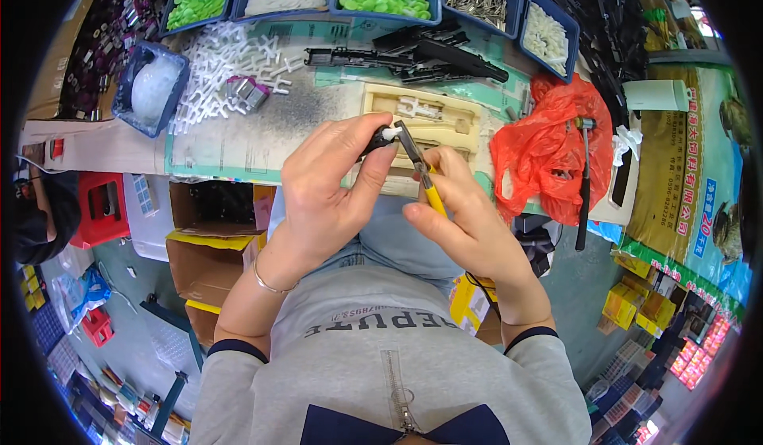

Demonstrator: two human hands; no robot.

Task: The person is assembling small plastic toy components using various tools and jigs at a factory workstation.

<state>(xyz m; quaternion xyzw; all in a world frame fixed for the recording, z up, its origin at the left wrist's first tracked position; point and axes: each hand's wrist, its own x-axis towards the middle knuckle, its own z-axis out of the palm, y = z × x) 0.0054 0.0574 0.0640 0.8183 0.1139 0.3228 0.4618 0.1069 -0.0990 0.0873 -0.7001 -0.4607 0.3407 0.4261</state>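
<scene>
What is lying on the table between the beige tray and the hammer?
In the head view, a crumpled red plastic bag lies between the beige tray and the hammer.

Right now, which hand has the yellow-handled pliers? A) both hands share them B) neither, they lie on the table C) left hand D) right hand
D: the right hand wraps the yellow-handled pliers, whose tips reach a small black part with a white tip pinched in the left hand.
</scene>
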